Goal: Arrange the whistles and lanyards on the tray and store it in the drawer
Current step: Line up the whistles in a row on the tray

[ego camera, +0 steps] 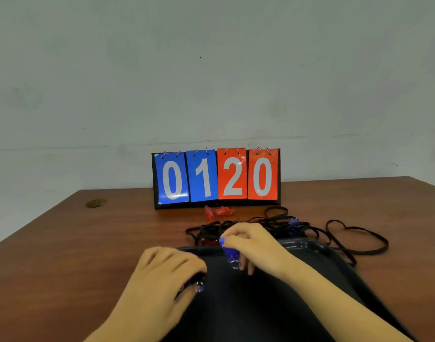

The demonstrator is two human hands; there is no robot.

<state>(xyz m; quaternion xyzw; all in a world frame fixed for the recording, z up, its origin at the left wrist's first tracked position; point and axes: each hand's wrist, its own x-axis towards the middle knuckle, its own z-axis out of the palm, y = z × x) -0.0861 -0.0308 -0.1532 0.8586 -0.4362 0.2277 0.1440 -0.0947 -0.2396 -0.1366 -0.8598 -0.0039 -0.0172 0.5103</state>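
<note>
A dark tray (317,245) lies on the brown table in front of me. My right hand (251,245) pinches a blue whistle (230,251) just above the tray's far edge. My left hand (162,270) curls round another blue whistle (195,286) at the tray's left side. Two red whistles (217,212) lie on the table near the scoreboard. A tangle of black lanyards (280,222) sprawls behind the tray, with a blue whistle (294,223) among them and a red whistle (210,241) partly hidden under the cords.
A flip scoreboard (216,177) reading 0120 stands at the back of the table against the wall. One lanyard loop (359,240) spreads out to the right of the tray. A round brass cap (95,203) sits in the tabletop at the far left.
</note>
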